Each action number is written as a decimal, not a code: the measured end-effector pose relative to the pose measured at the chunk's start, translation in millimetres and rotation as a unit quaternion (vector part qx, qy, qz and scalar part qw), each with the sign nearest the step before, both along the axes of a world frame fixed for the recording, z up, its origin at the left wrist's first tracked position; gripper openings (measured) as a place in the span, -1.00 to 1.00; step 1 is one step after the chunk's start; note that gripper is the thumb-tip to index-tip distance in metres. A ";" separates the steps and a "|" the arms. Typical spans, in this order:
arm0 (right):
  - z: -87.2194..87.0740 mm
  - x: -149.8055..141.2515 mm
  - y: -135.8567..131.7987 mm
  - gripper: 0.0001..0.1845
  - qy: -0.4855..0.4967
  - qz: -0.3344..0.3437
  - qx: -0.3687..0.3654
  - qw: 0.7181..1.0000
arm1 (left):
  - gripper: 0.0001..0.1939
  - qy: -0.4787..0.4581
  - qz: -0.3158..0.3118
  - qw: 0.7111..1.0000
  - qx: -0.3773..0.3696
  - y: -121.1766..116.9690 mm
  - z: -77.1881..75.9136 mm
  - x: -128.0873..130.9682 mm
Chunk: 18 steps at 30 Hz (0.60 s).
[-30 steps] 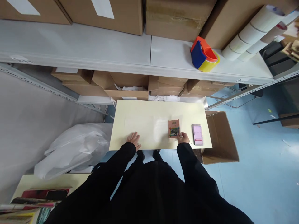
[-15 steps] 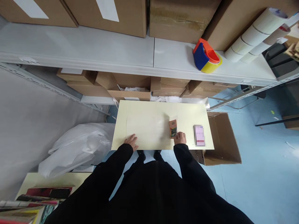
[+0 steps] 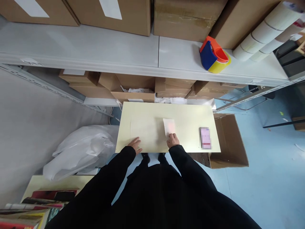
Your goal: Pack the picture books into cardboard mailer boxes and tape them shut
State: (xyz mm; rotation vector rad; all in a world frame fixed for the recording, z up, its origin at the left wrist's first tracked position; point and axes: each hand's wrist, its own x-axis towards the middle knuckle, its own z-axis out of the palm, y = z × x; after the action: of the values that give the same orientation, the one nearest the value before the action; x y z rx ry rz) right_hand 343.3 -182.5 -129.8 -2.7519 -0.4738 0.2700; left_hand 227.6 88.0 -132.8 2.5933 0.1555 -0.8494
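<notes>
My right hand (image 3: 172, 140) is closed on the lower edge of a small printed paper card (image 3: 169, 126), held over the middle of the cream table. Its pale side with a faint pink area faces up; whether it is one leaf or a folded booklet I cannot tell. My left hand (image 3: 135, 145) lies open near the table's front left edge, fingers spread on a pale sheet (image 3: 143, 130) whose outline barely shows. To the right on the table lies a small pink-purple rectangular item (image 3: 205, 138), its surface blurred by pixelation.
The cream table (image 3: 186, 111) stands before a grey shelf (image 3: 107, 47) with cardboard boxes, a tape dispenser (image 3: 214, 55) and rolls (image 3: 264, 36). An open cardboard box (image 3: 228, 140) sits right of the table. At left are a white plastic bag (image 3: 81, 149) and several books (image 3: 35, 210).
My right hand has moved left with the card. Earlier its orange side with a dark picture faced up; now a pale side shows. My left hand stays nearly where it was.
</notes>
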 end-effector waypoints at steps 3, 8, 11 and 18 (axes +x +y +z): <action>-6.3 -4.0 14.9 -0.73 0.019 0.030 -0.038 0.999 | -0.37 -0.028 0.014 0.999 -0.018 0.5 -2.1 -4.6; -20.8 -7.7 33.1 -0.58 0.063 0.058 -0.091 0.992 | -0.42 -0.073 0.032 0.996 -0.038 -0.8 -3.5 -12.1; -27.0 -6.6 35.5 -0.51 0.081 0.055 -0.092 0.991 | -0.43 -0.074 0.034 0.996 -0.044 -0.4 -2.9 -11.8; -23.4 -6.6 33.1 -0.48 0.113 0.036 -0.048 0.992 | -0.33 0.006 -0.009 1.000 -0.016 -2.1 7.4 4.7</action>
State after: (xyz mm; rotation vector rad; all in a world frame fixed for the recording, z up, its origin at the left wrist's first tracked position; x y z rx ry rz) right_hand 336.7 -149.4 -153.2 -2.7545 -0.5129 0.6298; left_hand 232.2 85.9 -125.4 2.5635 0.1209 -0.8664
